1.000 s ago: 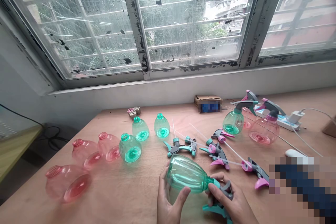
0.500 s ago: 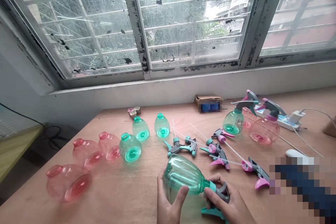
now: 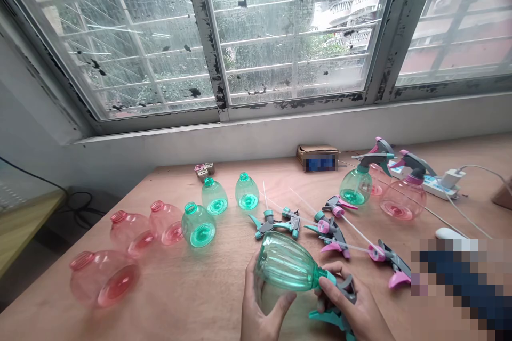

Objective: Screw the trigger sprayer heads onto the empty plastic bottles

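A clear green spray bottle [image 3: 286, 262] lies tilted on its side between my hands, its neck pointing right. My left hand [image 3: 266, 303] cups the bottle's rounded base, thumb along the near side. At the neck, my right hand [image 3: 352, 298] grips the teal collar of a grey-and-teal spray head [image 3: 330, 319], which sits on the bottle mouth; my fingers partly cover it. Just beyond the bottle lie loose grey-and-teal spray heads [image 3: 276, 224] with thin tubes. Grey-and-pink spray heads [image 3: 394, 264] lie to the right of them.
Open green bottles [image 3: 199, 226] and open pink bottles [image 3: 104, 279] stand at left. Back right are a green bottle [image 3: 355, 186] and pink bottles [image 3: 404, 200] with spray heads fitted, near a power strip [image 3: 440, 186]. A cardboard box [image 3: 318, 150] sits by the wall; a white mouse [image 3: 456, 237] lies right.
Both hands have shifted slightly right with the green bottle and its spray head. My left thumb has moved right along the bottle. The other things have stayed in place.
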{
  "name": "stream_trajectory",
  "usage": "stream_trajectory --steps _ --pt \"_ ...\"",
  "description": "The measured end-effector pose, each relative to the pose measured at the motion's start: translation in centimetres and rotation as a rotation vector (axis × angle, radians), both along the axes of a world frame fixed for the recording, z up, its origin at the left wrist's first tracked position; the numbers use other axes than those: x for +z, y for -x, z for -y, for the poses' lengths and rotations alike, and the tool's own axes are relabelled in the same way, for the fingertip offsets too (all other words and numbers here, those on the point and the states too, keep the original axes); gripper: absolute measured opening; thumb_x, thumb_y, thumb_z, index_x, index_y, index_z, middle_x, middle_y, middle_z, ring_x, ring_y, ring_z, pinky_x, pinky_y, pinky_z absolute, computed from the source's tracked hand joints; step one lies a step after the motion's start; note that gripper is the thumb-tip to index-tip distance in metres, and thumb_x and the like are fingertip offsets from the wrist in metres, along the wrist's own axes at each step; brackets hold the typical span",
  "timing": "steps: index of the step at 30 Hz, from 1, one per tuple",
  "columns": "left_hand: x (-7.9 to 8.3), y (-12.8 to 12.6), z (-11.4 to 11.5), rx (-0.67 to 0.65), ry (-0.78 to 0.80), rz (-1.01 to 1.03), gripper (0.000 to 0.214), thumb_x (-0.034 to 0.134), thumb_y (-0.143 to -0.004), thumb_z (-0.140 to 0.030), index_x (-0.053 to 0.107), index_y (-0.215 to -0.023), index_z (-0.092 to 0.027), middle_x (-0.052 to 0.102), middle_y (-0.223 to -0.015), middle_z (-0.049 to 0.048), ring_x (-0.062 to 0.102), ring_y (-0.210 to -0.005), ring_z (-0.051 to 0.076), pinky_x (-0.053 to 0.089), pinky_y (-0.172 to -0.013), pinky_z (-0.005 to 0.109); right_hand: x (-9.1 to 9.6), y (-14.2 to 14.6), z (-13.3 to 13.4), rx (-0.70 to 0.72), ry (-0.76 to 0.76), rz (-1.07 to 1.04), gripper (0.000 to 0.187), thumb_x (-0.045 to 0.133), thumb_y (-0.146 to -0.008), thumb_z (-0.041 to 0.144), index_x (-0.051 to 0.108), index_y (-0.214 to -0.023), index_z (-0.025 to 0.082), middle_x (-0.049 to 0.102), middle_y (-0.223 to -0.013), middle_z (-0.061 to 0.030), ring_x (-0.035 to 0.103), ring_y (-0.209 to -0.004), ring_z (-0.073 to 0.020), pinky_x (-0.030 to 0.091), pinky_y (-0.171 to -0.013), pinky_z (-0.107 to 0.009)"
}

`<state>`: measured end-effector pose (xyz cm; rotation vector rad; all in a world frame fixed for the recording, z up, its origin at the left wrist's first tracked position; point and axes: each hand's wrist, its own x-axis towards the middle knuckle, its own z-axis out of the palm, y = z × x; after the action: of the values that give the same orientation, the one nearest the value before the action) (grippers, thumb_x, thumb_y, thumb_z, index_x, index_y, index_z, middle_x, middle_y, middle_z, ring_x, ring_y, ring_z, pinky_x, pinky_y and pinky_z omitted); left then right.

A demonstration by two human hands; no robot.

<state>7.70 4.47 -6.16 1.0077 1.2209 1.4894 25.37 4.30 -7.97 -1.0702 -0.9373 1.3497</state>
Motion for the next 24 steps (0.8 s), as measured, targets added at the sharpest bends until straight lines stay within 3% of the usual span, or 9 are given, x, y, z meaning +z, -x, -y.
stream_trajectory --steps 7,17,24 --pt "0.48 0.06 0.14 0.022 0.014 0.005 0.081 0.084 -0.076 -0.05 0.048 -0.142 -0.019 0.066 -0.139 0.0152 0.06 -0.134 0.034 0.046 -0.111 0.04 -0.23 0.18 0.19 0.056 -0.021 0.108 0.045 0.078 -0.086 0.063 0.066 -0.091 0.02 0.071 -0.061 -0.0007 0.065 -0.061 -0.0219 0.051 -0.064 -0.033" --pt "-0.21 -0.2 -0.1 -0.004 0.014 0.013 0.083 0.09 -0.067 -0.041 0.056 -0.141 -0.023 0.069 -0.138 0.0117 0.059 -0.135 0.036 0.047 -0.112 0.04 0.11 0.05 -0.03 -0.027 -0.002 -0.046 0.046 0.082 -0.081 0.063 0.068 -0.094 0.02 0.071 -0.068 -0.0017 0.065 -0.059 -0.0212 0.053 -0.058 -0.03" --pt "-0.03 0.11 0.03 0.035 0.021 0.032 0.086 0.086 -0.072 -0.054 0.049 -0.142 -0.02 0.067 -0.138 0.0151 0.062 -0.131 0.037 0.044 -0.113 0.043 -0.29 0.16 0.17 0.058 -0.028 0.134 0.045 0.078 -0.085 0.063 0.067 -0.091 0.02 0.07 -0.062 -0.0004 0.065 -0.062 -0.0213 0.051 -0.064 -0.031"
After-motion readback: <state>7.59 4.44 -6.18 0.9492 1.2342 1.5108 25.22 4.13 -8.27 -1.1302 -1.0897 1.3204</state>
